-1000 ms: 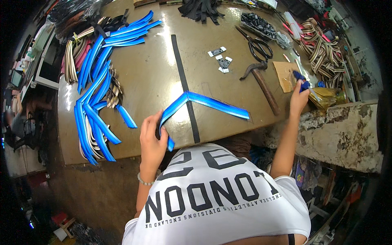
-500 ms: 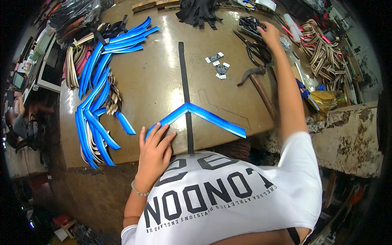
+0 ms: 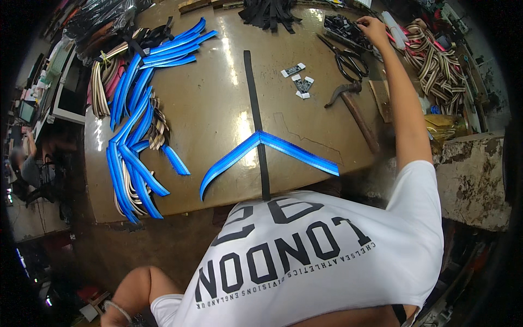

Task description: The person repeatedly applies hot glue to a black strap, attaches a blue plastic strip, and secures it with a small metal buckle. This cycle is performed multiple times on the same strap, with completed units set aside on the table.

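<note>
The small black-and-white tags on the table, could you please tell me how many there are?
4, as far as I can tell: one tag lies alone left of the scissors, and a cluster of three tags sits just below it, beside the hammer. Overlap may hide more.

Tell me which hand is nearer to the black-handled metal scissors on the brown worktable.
Right. The right hand reaches to the table's far edge just beyond the black-handled metal scissors; the left hand is out of view, its arm down by the person's side, off the table.
</note>
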Motion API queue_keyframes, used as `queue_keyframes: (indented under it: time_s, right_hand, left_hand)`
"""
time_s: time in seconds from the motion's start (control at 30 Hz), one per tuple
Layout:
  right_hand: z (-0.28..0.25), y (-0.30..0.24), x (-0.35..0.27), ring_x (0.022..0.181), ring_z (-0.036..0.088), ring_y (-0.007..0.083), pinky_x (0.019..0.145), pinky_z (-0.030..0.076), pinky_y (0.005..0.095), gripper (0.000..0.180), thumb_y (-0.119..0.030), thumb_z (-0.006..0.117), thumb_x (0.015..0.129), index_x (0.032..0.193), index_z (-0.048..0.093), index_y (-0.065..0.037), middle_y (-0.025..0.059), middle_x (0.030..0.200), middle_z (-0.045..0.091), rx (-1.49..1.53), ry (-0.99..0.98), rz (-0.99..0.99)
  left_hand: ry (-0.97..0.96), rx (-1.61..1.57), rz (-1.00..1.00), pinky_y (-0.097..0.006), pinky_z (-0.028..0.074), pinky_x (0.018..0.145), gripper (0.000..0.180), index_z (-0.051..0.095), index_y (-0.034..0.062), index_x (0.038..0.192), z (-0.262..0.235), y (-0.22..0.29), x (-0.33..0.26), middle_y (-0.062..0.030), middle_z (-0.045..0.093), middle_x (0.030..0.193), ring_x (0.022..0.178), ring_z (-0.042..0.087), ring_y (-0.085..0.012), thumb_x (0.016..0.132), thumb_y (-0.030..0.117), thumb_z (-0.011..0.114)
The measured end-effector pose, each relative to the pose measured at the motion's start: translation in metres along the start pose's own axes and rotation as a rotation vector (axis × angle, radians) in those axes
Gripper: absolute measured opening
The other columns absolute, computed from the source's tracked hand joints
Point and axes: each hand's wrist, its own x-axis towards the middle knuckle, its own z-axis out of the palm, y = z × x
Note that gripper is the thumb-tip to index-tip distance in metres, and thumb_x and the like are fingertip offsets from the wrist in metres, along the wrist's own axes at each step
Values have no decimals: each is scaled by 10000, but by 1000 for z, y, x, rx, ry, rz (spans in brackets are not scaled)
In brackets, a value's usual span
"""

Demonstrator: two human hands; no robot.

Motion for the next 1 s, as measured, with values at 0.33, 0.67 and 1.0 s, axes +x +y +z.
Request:
queue_keyframes:
  time_s: [0.33, 0.67, 1.0]
  right_hand:
    - [-38, -93, -85, 784, 661, 167, 735, 515, 303, 227, -164, 725, 840, 1033, 716, -47, 78, 904, 724, 427, -287, -137]
    - [-22, -119, -138, 855, 680, 218, 803, 534, 339, 370, -169, 681, 860, 1223, 649, -105, 145, 1031, 706, 402, -185, -31]
    - [-25, -152, -131, 869, 676, 301, 780, 536, 373, 253, -83, 694, 823, 1072, 710, -41, 177, 927, 694, 309, -454, -198]
  left_hand:
    - [-284, -280, 24, -174, 381, 689, 275, 721, 74, 999, -49, -58, -58, 1, 669, 1030, 720, 513, -42, 962, 59, 448]
    - [-14, -1068, -460, -271, 489, 622, 285, 705, 54, 1046, 75, -175, -34, -45, 669, 957, 763, 625, -152, 874, 282, 720]
    - [-22, -269, -896, -401, 496, 701, 142, 651, 18, 928, 128, -217, -4, -145, 628, 850, 782, 622, -336, 905, 157, 636]
